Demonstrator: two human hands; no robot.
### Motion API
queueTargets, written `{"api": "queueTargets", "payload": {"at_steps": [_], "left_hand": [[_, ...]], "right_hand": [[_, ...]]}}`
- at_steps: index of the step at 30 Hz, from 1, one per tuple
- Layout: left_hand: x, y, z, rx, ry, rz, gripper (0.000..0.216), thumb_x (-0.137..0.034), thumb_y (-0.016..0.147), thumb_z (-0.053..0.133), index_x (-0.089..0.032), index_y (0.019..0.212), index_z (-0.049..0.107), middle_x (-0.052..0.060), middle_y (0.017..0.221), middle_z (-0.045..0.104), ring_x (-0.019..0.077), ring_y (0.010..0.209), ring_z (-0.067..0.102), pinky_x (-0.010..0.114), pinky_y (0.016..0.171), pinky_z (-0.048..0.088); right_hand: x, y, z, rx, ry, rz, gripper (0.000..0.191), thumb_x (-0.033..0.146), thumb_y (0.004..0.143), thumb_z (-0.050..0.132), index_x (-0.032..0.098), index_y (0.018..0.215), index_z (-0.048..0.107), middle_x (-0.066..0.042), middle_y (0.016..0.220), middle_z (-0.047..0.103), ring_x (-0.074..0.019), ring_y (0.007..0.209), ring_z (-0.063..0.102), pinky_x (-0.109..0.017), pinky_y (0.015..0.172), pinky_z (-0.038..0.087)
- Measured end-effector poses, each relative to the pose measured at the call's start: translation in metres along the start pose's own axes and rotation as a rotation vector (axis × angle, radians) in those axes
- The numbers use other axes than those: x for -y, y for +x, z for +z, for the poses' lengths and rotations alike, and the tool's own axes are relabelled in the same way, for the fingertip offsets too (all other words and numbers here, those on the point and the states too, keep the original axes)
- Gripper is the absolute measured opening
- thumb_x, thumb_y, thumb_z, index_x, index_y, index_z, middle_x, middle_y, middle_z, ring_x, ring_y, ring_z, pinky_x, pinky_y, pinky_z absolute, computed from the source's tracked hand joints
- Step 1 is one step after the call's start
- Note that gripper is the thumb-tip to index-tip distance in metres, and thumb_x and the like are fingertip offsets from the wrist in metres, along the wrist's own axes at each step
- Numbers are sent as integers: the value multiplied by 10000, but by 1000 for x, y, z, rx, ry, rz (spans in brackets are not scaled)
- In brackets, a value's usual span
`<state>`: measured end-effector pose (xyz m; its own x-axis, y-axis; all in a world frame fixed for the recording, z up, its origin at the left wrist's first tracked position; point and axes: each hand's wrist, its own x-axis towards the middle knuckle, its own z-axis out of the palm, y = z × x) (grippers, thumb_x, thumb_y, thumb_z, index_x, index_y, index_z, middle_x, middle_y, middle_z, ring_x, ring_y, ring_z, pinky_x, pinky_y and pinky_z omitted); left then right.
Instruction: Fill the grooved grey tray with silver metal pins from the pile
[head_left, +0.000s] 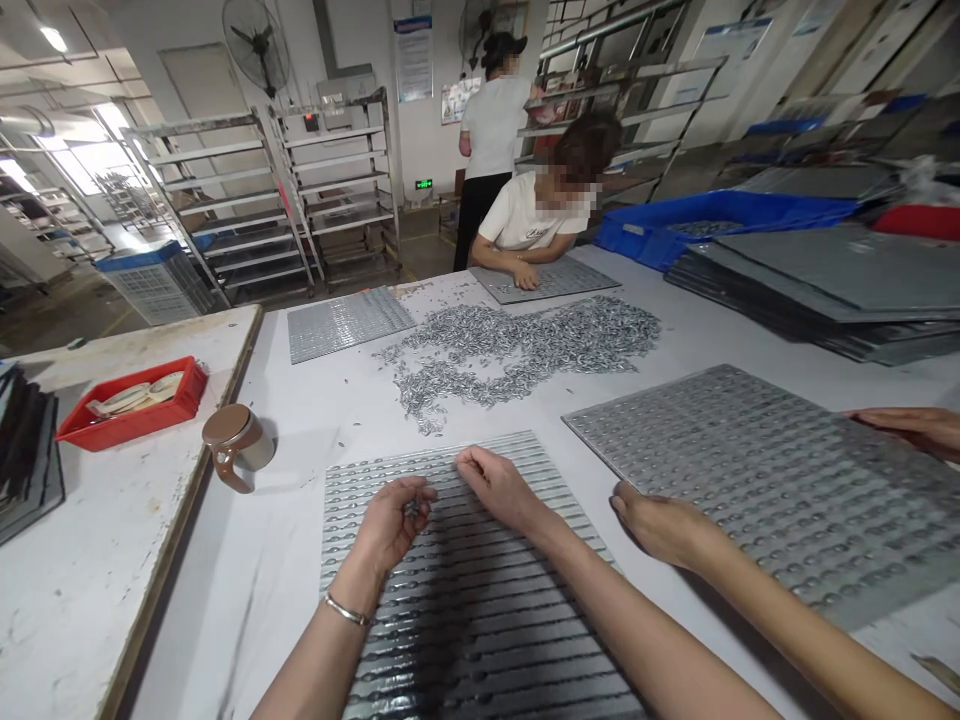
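A grey ridged plate lies on the white table before me, with small oval pieces set in rows along its grooves. My left hand, a bangle at its wrist, is curled over the plate's left part around a few small grey metal pieces. Close by, my right hand is closed at the plate's far edge, its fingertips turned down; whatever it pinches is hidden. Beyond both hands spreads a loose heap of the same small shiny pieces.
To my right, a co-worker's hands hold a filled plate. Across the table another person leans over a plate. A brown mug, red tray, stacked plates and blue bin stand around.
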<state>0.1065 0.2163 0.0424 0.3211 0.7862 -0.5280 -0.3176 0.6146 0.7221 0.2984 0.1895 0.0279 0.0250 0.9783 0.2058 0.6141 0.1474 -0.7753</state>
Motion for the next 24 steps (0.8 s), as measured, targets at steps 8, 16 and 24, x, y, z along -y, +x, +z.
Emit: {"api": "queueTargets", "payload": {"at_steps": [8, 16, 24], "left_hand": [[-4, 9, -16, -58, -97, 44, 76, -45, 836, 630, -87, 884, 670, 126, 836, 736, 80, 537, 578, 170, 502, 449], [4, 2, -12, -31, -41, 8, 172, -252, 913, 621, -89, 937, 671, 150, 816, 736, 96, 524, 575, 189, 494, 456], [23, -5, 4, 62, 78, -38, 455, -611, 855, 623, -156, 853, 639, -19, 551, 558, 73, 390, 443, 172, 384, 289]], "right_hand": [[-27, 8, 31, 127, -96, 101, 134, 132, 830, 526, 189, 824, 647, -14, 740, 695, -177, 715, 631, -259, 693, 422], [-21, 15, 30, 65, -152, 190, 171, 79, 762, 621, 175, 904, 623, 17, 659, 631, -180, 669, 592, -255, 646, 374], [39, -20, 8, 207, -167, -297, 176, 133, 896, 526, 208, 853, 680, -35, 850, 663, -186, 825, 588, -280, 749, 428]]}}
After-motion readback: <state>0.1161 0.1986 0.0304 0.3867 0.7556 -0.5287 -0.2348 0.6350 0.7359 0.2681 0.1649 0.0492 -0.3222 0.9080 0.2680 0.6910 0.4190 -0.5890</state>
